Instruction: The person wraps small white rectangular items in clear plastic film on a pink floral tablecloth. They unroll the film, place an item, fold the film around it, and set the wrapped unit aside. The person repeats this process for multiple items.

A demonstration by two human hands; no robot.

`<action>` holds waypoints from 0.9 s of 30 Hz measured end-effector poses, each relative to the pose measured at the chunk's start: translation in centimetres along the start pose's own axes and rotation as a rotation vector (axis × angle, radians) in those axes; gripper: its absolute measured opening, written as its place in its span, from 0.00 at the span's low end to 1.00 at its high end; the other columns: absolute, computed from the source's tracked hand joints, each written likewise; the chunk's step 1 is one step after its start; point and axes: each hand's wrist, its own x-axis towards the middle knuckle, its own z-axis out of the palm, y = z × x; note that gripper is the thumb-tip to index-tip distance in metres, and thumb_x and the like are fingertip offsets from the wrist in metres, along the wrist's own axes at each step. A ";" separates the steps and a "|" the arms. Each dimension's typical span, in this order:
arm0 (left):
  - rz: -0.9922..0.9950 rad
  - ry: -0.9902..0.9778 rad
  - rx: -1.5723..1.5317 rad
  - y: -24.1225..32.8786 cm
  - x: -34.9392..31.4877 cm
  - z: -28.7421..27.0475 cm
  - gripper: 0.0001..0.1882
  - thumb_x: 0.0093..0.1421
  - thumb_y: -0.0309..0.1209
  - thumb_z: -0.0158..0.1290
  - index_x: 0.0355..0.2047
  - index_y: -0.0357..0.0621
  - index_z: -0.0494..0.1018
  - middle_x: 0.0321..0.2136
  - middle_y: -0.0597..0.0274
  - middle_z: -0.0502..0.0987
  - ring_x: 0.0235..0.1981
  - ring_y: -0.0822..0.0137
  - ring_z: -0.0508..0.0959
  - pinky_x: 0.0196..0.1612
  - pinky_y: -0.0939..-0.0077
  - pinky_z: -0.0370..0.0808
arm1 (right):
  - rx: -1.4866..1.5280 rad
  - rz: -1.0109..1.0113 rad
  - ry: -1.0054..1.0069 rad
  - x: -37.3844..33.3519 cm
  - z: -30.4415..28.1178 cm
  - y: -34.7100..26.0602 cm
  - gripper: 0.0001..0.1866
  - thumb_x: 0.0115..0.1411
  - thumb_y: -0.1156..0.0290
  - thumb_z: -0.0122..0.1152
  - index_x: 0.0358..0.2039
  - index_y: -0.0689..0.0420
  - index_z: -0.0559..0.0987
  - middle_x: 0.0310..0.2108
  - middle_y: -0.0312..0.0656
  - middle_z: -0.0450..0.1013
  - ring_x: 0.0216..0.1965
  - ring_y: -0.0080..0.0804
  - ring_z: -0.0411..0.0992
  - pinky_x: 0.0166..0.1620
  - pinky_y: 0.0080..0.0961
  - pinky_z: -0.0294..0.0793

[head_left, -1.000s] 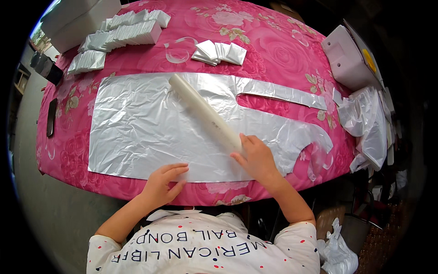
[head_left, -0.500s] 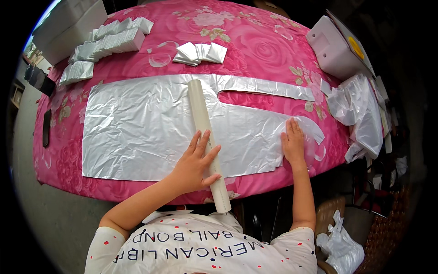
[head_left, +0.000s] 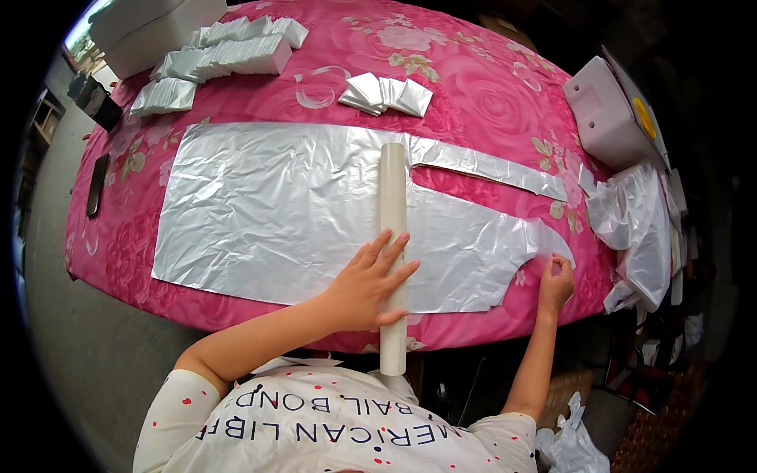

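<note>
White short-sleeved shirt w/ red & dark dots (head_left: 260,453) carries two lines of big dark capitals, upside down in view. Any print on the pale cream, smooth, round tube (head_left: 393,197) is too small to read.

Tube is stiff & straight, approx. upright in view, lying across the thin silvery-white plastic sheet (head_left: 252,213), near end sticking out past the table edge. Sheet is flat, shiny, finely creased; R part has a long narrow strip, a slot showing pink cloth, & a curved cut-out, w/ a translucent tip.

L hand (head_left: 371,288) lies over the tube, fingers spread, thumb apart. R hand (head_left: 557,284) has fingertips & thumb pressed together, pinching the sheet's translucent tip at far R.

Table (head_left: 481,91) wears a pink cloth w/ big roses & pale leaves. On it: small fan of square silvery packets (head_left: 386,94) beyond the sheet; long packed rows of silvery packets (head_left: 229,59) upper L, beside a white box (head_left: 158,35); flat black slab (head_left: 98,185) L; crumpled translucent plastic bags (head_left: 631,225) R.
</note>
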 end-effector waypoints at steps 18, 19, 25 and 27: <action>-0.783 0.119 -1.406 -3.9 -2.2 -4.6 0.13 0.56 0.29 0.56 0.39 0.34 0.73 0.31 0.55 0.77 0.31 0.67 0.79 0.33 0.75 0.76 | 1.180 -0.094 -1.042 -6.9 -5.2 -26.4 0.16 0.50 0.72 0.64 0.39 0.59 0.74 0.35 0.41 0.73 0.32 0.33 0.71 0.38 0.25 0.71; -0.814 0.152 -1.370 -5.8 -3.8 -5.6 0.13 0.55 0.29 0.56 0.39 0.34 0.72 0.31 0.55 0.77 0.32 0.67 0.79 0.34 0.75 0.76 | 1.071 -0.202 -0.984 -7.0 -5.4 -26.3 0.15 0.49 0.71 0.65 0.38 0.59 0.74 0.34 0.42 0.73 0.32 0.34 0.72 0.37 0.26 0.72; -0.963 0.071 -1.134 -11.9 -11.4 -12.2 0.12 0.53 0.27 0.57 0.37 0.35 0.74 0.31 0.58 0.78 0.29 0.72 0.78 0.32 0.80 0.74 | 0.697 -0.379 -0.774 -8.2 -5.4 -23.9 0.12 0.46 0.70 0.66 0.31 0.58 0.76 0.30 0.44 0.73 0.30 0.40 0.72 0.32 0.30 0.72; -0.886 0.071 -1.171 -11.5 -11.2 -11.9 0.12 0.50 0.26 0.59 0.35 0.36 0.75 0.30 0.60 0.78 0.28 0.74 0.76 0.31 0.82 0.72 | 0.729 -0.348 -0.808 -8.5 -5.1 -23.9 0.12 0.46 0.69 0.66 0.31 0.58 0.76 0.29 0.43 0.73 0.29 0.40 0.72 0.31 0.30 0.71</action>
